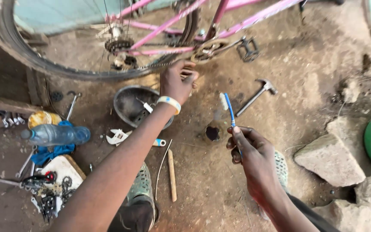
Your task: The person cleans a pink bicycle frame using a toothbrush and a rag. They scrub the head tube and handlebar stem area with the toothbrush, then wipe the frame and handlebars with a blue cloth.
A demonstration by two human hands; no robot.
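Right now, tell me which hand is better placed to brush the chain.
Probably the right hand: it already holds the blue toothbrush, bristles up, just below the chain. The left hand is busy at the chain by the chainring.

Blue-handled toothbrush (229,108) with white bristles is held upright at frame centre, head tilted up-left. Dirty bicycle chain (162,65) is gripped at upper centre, beside the chainring (208,50).
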